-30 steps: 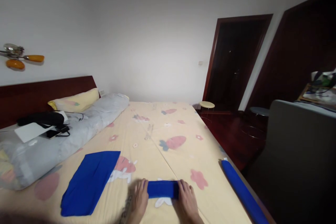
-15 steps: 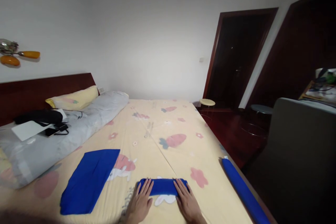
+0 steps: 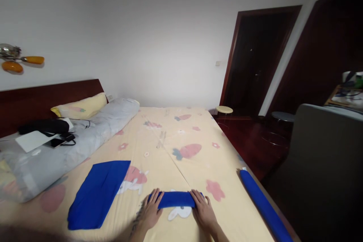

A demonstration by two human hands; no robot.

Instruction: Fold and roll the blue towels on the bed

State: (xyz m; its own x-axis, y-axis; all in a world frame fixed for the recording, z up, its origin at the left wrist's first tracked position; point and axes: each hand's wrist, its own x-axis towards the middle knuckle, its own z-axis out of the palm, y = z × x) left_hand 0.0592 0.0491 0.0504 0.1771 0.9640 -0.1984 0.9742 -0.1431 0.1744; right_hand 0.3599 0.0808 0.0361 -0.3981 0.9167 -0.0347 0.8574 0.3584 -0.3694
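Left hand and right hand: both palm-down, fingers extended forward and slightly spread, set apart side by side at matching height, bare forearms entering from the lower frame edge.

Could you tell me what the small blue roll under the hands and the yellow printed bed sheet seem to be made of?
The small blue roll, between left hand and right hand, looks like soft matte cloth, perhaps towelling: it rolls tightly without shine. The yellow printed bed sheet looks like thin woven fabric, probably cotton: matte, faint creases, flat printed carrots and flowers.
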